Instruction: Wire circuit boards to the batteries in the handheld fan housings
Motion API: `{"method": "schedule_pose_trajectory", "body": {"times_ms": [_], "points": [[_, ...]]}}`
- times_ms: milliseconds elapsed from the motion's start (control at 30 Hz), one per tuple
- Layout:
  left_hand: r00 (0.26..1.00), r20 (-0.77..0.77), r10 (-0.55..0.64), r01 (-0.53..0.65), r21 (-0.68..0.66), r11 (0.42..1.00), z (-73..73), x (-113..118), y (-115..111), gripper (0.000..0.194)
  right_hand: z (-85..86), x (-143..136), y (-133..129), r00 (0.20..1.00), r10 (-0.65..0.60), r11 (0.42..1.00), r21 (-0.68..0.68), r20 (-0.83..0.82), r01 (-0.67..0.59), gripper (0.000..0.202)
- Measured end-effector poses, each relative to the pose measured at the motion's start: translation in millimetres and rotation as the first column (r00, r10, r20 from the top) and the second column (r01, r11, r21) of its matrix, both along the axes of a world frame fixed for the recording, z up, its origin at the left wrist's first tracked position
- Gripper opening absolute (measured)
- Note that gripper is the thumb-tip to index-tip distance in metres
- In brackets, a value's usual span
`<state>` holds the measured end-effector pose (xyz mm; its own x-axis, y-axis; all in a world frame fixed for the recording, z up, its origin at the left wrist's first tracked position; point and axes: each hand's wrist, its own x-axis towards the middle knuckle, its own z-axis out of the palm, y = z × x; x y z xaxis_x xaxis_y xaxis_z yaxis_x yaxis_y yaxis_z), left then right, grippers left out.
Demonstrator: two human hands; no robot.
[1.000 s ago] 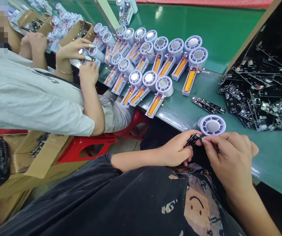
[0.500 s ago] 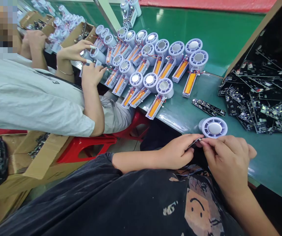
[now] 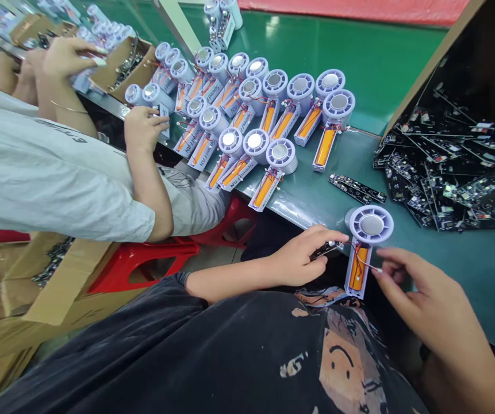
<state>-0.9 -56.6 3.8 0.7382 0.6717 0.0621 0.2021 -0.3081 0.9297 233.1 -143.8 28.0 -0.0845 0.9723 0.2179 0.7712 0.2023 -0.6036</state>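
Note:
My left hand [image 3: 301,256] is closed on a narrow black circuit board [image 3: 325,249], held just left of a small pale-purple handheld fan [image 3: 372,225]. The fan rests at the bench edge, its open handle toward me, showing an orange battery [image 3: 358,269] and thin red and dark wires. To the right of the handle, my right hand [image 3: 415,287] has its thumb and a finger at the end of a thin wire with a small white plug [image 3: 378,269]; the other fingers are loosely curled. Two more circuit boards [image 3: 357,188] lie beyond the fan.
Rows of similar fans [image 3: 273,109] with open handles stand on the green bench. A heap of circuit boards [image 3: 449,172] spills from a carton at right. At left a co-worker's hand [image 3: 144,129] holds a part by other fans; a red stool [image 3: 144,261] is below.
My right hand has left the circuit board and moved right to the wire, uncovering the fan's handle. My left hand has shifted slightly left with the board. A co-worker's hand has moved away left.

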Motion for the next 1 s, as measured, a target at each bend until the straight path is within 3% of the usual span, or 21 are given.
{"method": "schedule_pose_trajectory", "body": {"times_ms": [67, 233, 400, 667, 767, 900, 1000], "points": [[1.0, -0.008, 0.0, 0.0, -0.031, 1.0, 3.3, 1, 1, 0.038, -1.2, 2, -1, 1.0, -0.021, 0.999, 0.034, -0.015, 0.021, 0.008], [0.997, 0.004, 0.082, -0.077, -0.293, 0.953, 7.7, 8, 0, 0.02, -5.0, -8, -2, 0.999, 0.051, 0.989, 0.136, 0.006, -0.051, 0.024], [0.984, 0.091, 0.151, -0.054, -0.658, 0.751, 7.5, 14, -2, 0.019, -3.6, -10, -4, 0.96, 0.199, 0.963, 0.141, 0.196, -0.228, 0.028], [0.955, 0.158, 0.252, 0.009, -0.862, 0.507, 4.1, 20, 1, 0.027, -6.2, -3, 3, 0.906, 0.213, 0.927, 0.218, 0.365, -0.306, 0.027], [0.952, 0.165, 0.259, 0.022, -0.879, 0.476, 3.6, 20, 1, 0.028, -6.0, -3, 5, 0.886, 0.253, 0.914, 0.205, 0.388, -0.351, 0.025], [0.948, 0.17, 0.268, 0.019, -0.874, 0.485, 3.8, 20, 2, 0.028, -6.1, -2, 6, 0.875, 0.276, 0.91, 0.184, 0.398, -0.371, 0.02], [0.945, 0.169, 0.28, 0.01, -0.871, 0.492, 3.1, 20, 2, 0.028, -9.5, 1, 7, 0.909, 0.25, 0.926, 0.19, 0.334, -0.325, 0.013]]}}
